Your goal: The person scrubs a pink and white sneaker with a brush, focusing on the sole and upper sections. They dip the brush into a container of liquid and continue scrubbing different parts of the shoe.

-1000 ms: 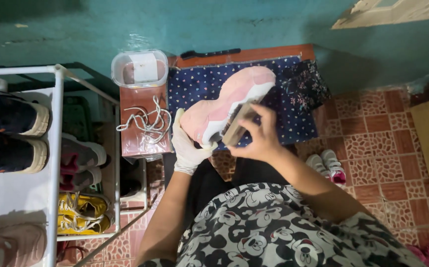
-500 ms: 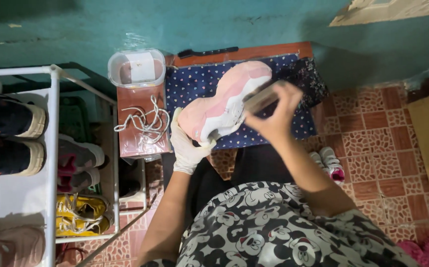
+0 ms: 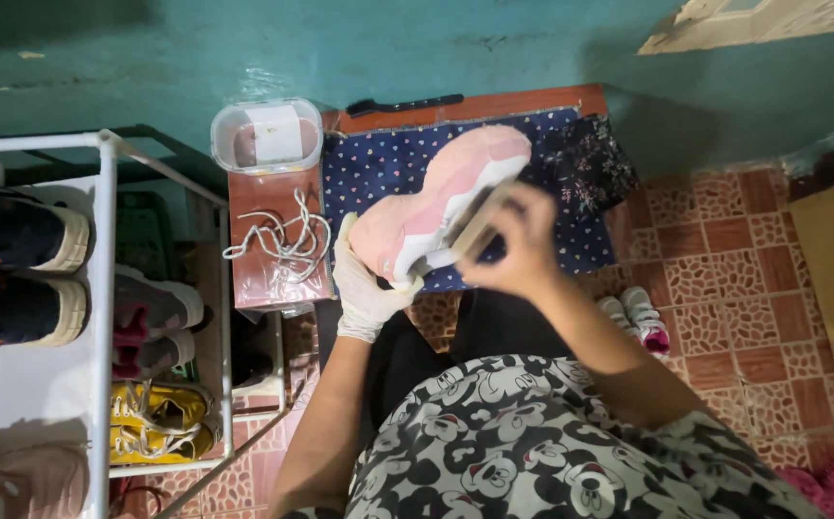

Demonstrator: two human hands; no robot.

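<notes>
A gloved left hand [image 3: 367, 288] grips a pink shoe [image 3: 436, 207] above the cloth's [image 3: 369, 183] front edge while the bare right hand [image 3: 518, 245] clasps a brush [image 3: 470, 231] against its sole. Laces [image 3: 282, 235] lie removed on the left stand [image 3: 273, 279]; scrubbing looks midway.

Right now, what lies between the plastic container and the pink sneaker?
In the head view, loose white shoelaces lie on the brown surface between the plastic container and the pink sneaker.

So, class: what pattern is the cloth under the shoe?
Navy cloth with small coloured dots; head view.
</notes>
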